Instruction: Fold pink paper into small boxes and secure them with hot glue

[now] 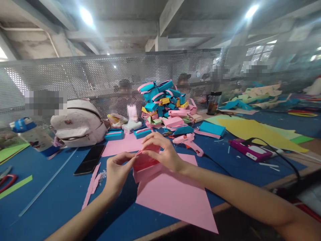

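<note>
Between my hands is a pink paper box, its inside facing me. My left hand pinches the box's upper left edge between thumb and fingers. From the right, my right hand grips the far rim, fingers bent over it and thumb close to my left fingertips. A flat pink paper sheet lies beneath and in front of the box. Just beyond my right hand a pink glue gun rests on its side, its cord running right.
A heap of folded paper boxes rises at the back. Left are a phone, a white backpack, a bottle and red-handled scissors. To the right lie a purple power strip and yellow paper.
</note>
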A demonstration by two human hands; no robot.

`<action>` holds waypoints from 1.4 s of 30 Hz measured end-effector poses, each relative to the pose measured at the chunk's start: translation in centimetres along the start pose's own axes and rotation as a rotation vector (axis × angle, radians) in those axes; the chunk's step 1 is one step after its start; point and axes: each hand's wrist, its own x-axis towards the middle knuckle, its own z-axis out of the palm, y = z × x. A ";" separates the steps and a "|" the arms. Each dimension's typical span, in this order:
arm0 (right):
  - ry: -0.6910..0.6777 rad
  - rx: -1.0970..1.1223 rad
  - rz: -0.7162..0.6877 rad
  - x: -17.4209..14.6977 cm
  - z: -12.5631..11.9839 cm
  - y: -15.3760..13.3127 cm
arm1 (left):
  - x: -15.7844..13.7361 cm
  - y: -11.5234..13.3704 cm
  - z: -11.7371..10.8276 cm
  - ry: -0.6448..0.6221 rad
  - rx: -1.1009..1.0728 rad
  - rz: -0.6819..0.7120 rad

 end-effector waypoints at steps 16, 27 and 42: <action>-0.049 0.058 0.112 0.8 -0.4 -0.2 | -0.5 -0.1 0.1 0.033 0.100 0.020; -0.025 0.081 0.245 0.6 -0.2 -0.2 | -0.7 0.3 0.1 0.036 0.110 0.043; -0.083 -0.015 0.139 0.9 -0.6 -0.5 | -0.7 1.7 -0.1 -0.068 0.310 0.257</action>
